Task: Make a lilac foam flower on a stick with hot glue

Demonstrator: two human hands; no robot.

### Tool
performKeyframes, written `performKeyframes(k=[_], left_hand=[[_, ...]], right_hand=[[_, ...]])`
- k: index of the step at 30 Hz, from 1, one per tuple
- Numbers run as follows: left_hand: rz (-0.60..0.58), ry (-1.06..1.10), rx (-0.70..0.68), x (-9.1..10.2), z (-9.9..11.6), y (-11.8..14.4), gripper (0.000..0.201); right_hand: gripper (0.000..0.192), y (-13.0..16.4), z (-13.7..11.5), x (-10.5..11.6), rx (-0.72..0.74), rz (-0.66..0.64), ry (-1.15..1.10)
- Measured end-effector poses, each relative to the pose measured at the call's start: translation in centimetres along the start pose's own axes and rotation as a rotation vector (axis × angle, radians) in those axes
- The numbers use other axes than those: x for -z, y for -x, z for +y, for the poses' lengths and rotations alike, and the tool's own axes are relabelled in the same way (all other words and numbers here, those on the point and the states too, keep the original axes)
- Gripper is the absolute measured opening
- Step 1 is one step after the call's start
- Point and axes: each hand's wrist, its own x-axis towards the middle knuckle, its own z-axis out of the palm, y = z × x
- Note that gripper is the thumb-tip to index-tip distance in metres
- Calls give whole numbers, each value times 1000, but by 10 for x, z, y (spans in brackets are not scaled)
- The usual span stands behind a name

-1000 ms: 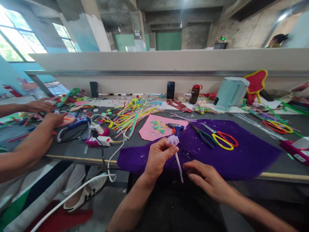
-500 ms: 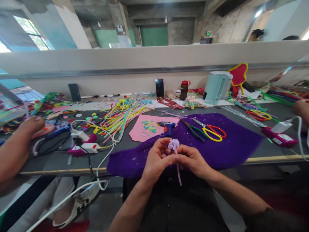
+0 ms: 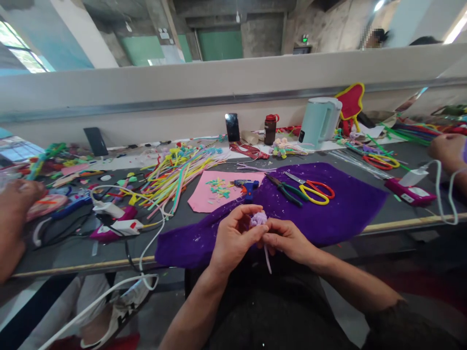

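Lilac pipe-cleaner flower (image 3: pixel 258 218) is pinched between left hand (image 3: pixel 233 239) and right hand (image 3: pixel 286 239), both grips closed on it.

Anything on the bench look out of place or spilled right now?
Nothing is damaged. The purple felt sheet droops over the table's front edge and is speckled with pale scraps. Both hands, left and right, hold the lilac pipe-cleaner flower.

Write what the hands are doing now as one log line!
left hand: pinching lilac pipe-cleaner flower | right hand: pinching same flower below head | under: purple felt | nearby: scissors
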Motion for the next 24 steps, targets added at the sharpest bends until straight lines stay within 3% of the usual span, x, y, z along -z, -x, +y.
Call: performKeyframes(k=[7,11,24], left_hand=[[-54,-30,18,5,-5,2,41],[-15,-47,16,6,-6,2,39],[-44,255,205,10,-13,-14,37]], right_hand=[[28,-1,1,-1,-28,-20,-110],[26,1,1,0,-51,-28,-139],[18,-1,0,1,-185,-5,-350]])
